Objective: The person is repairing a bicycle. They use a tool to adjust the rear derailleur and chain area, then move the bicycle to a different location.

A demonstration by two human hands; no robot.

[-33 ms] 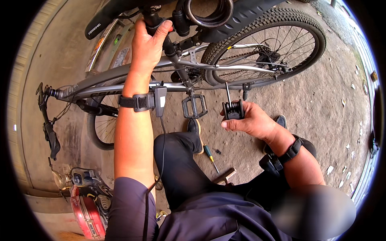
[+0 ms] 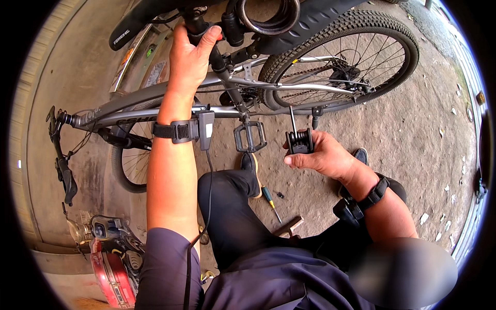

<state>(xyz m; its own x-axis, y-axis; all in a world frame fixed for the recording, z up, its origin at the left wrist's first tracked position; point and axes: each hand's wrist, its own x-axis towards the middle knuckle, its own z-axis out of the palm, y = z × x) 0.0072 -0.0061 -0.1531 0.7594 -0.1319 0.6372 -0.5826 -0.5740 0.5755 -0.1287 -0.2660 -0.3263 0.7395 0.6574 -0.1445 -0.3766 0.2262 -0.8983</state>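
Observation:
A grey bicycle [image 2: 147, 112] stands across the view, handlebar to the left and rear wheel to the right. My left hand [image 2: 190, 62] is closed around its seat post [image 2: 217, 61], just below the black saddle [image 2: 155, 18]. In my right hand [image 2: 328, 157] is a black folding multi-tool [image 2: 299, 142], held between thumb and fingers. One straight metal bit of it is swung out and points up toward the bicycle frame, apart from it. The nearest bicycle part to that hand is the black pedal [image 2: 250, 136].
On the ground between my feet lie a green-and-yellow screwdriver [image 2: 268, 199] and a small block [image 2: 292, 227]. A coiled cable lock [image 2: 268, 20] hangs by the saddle. At lower left sit a red case [image 2: 111, 279] and dark equipment [image 2: 111, 230]. A thin cable [image 2: 208, 206] runs along my left arm.

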